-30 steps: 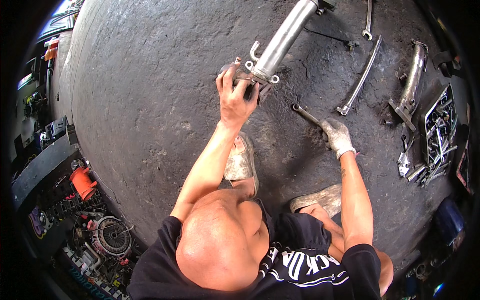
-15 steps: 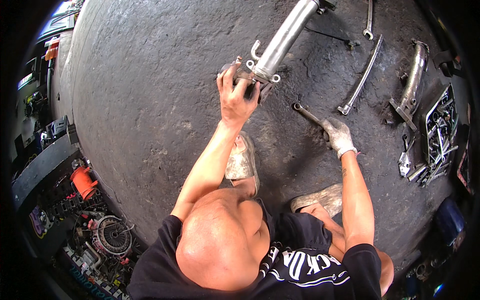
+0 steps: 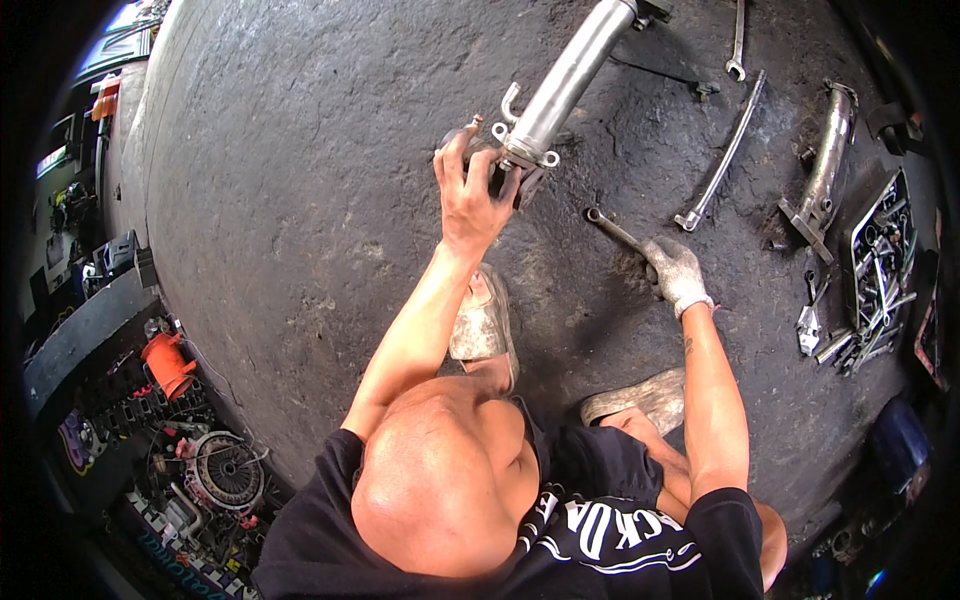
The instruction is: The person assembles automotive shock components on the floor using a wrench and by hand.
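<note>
A shiny metal cylinder (image 3: 575,88) lies slantwise on the floor at the top centre, with bolt ears and a small bent pipe at its near end. My bare, grease-stained left hand (image 3: 474,200) curls its fingers around the dark fitting at that end; the fingers partly hide the fitting. Lower and to the right, my right hand (image 3: 675,272) wears a dirty grey-white work glove. Closed in it is a wrench (image 3: 613,230), whose ring end points up and left, apart from the cylinder.
Right of the cylinder lie a ratchet-like bar (image 3: 722,155), an open-end wrench (image 3: 738,45) and a second tubular metal part (image 3: 828,160). A tray of sockets and wrenches (image 3: 882,255) stands at far right. Engine parts (image 3: 225,470) and an orange container (image 3: 168,366) sit at lower left.
The fingers of my left hand have shifted slightly on the fitting. The right hand and its wrench stay where they were.
</note>
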Available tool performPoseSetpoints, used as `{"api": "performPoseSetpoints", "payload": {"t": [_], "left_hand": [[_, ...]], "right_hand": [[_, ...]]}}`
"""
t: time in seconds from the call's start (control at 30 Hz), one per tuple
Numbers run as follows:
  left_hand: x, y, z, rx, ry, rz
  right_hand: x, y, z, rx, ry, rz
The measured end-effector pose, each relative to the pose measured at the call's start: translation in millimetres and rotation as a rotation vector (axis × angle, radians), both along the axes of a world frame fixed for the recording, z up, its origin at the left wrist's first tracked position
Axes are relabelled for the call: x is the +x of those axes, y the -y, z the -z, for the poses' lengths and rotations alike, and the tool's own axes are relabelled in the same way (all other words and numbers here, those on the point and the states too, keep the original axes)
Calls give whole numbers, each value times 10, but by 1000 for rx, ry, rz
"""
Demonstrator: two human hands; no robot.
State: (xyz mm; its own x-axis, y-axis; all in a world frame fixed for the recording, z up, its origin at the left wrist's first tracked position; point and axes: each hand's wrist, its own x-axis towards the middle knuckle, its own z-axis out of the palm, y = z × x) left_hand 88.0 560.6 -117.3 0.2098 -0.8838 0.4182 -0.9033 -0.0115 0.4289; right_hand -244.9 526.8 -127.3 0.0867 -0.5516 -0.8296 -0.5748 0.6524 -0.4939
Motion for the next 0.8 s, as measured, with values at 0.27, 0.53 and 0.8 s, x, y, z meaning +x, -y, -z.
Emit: {"api": "performPoseSetpoints", "payload": {"t": [0.27,0.53,0.8], "left_hand": [[20,-7,14,10,19,38],[-1,3,-11,39,-41,3],[-8,0,-21,7,21,30]], "right_hand": [[-10,-4,41,-16,-3,15],[-19,-12,58,-3,-7,19],[-23,-26,67,-38,-10,-4]]}}
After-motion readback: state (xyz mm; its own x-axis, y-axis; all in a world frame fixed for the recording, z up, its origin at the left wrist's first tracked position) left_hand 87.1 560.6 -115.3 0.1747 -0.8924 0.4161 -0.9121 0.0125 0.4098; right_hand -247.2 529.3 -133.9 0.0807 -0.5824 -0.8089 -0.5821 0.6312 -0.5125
